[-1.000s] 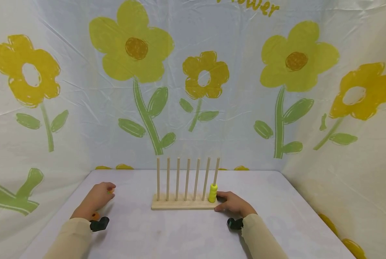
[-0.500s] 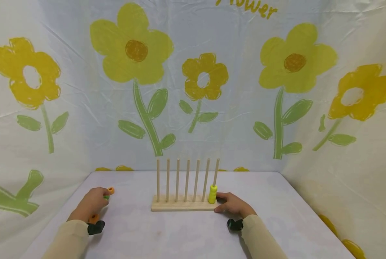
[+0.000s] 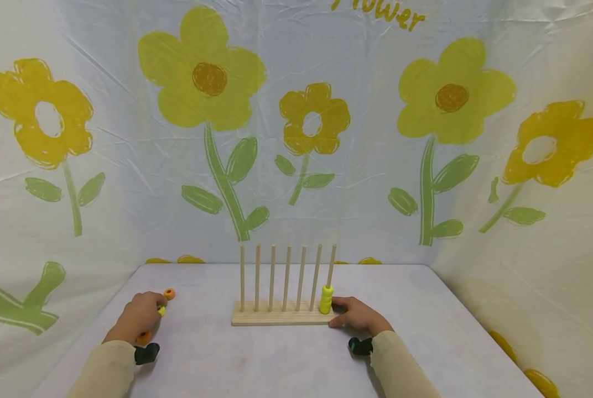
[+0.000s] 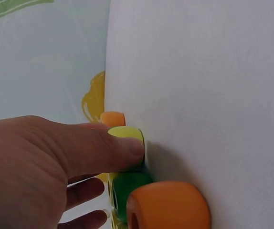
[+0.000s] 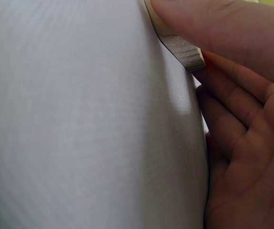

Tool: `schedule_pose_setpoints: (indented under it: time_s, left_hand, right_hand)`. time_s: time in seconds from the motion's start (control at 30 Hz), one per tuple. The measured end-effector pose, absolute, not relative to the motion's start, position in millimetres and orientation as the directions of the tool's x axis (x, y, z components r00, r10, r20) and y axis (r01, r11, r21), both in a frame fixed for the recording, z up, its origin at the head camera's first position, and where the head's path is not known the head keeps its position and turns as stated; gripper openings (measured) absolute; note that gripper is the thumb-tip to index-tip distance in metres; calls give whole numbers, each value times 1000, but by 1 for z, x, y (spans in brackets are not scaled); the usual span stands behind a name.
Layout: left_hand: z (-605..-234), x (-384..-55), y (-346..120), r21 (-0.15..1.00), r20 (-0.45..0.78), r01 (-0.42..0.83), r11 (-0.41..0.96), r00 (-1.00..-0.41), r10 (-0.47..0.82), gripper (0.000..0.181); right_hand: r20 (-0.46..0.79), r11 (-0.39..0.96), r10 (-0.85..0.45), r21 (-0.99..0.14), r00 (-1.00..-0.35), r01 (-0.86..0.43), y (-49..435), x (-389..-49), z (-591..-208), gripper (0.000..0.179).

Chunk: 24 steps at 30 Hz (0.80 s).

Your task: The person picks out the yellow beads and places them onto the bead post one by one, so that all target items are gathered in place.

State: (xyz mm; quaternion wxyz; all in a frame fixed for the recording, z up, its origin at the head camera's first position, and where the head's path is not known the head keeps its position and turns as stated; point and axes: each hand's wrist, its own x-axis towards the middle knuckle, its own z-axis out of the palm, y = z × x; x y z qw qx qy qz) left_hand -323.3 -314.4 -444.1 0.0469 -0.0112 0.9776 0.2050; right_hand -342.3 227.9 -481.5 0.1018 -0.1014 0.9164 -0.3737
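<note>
My left hand (image 3: pixel 137 316) is low over the left side of the table, pinching a yellow bead (image 4: pixel 126 132) with thumb and fingers. Close beside it in the left wrist view lie a dark green bead (image 4: pixel 130 188) and a larger-looking orange bead (image 4: pixel 170 207). Beyond the fingertips is another orange bead (image 3: pixel 169 294). At the table's middle stands a wooden peg rack (image 3: pixel 276 318) with several upright pegs. Yellow beads (image 3: pixel 326 299) are stacked on its rightmost peg. My right hand (image 3: pixel 358 315) grips the right end of the rack's base, thumb in front and fingers behind.
A white table (image 3: pixel 256 365) carries everything. Behind it and along both sides hangs a flower-printed cloth (image 3: pixel 366 210). Each wrist wears a black camera mount, such as the left mount (image 3: pixel 147 354).
The left hand has drawn back slightly to the left and nearer, away from the far orange bead, and its fingers have come onto the yellow bead. The right hand stays on the rack.
</note>
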Motion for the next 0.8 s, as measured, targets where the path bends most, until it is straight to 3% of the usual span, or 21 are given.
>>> schedule_pose_setpoints:
  time_s: [0.4, 0.8]
  left_hand:
    - [-454, -328, -318, 369, -83, -30, 929, -997, 1, 31]
    - [-448, -327, -309, 440, -57, -24, 898, -998, 2, 44]
  right_hand:
    - [-118, 684, -261, -723, -958, -98, 227, -342, -482, 77]
    - [-116, 687, -264, -719, -957, -103, 228, -342, -481, 77]
